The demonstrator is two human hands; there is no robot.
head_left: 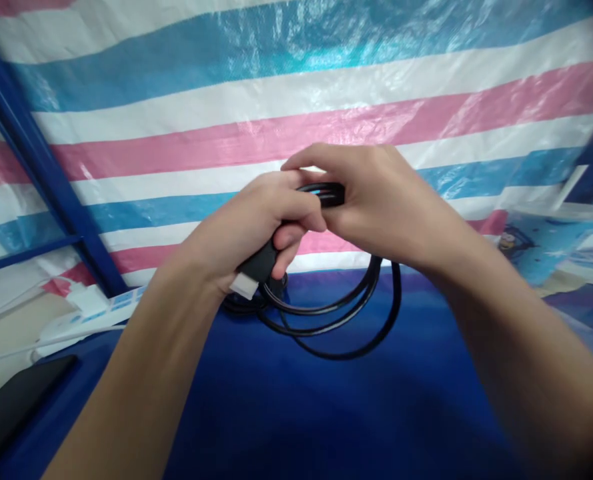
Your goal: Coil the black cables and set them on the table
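Note:
A black cable (326,331) hangs in loose loops below my two hands, above the blue surface. My left hand (271,207) is closed around the cable's bundle. Its black plug (257,265), with a pale cap or metal end, sticks out under my left palm toward the wrist. My right hand (371,193) meets the left one and pinches the coiled strands between thumb and fingers. Part of the coil is hidden inside both hands. More dark cable (243,303) shows low behind the plug; whether it rests on the surface I cannot tell.
A white power strip (83,320) with plugs and white cords lies at left, near a flat black object (26,397). A light-blue cup (541,243) stands at right. Behind hangs a striped plastic sheet (256,147), with a blue metal frame (41,147) at left.

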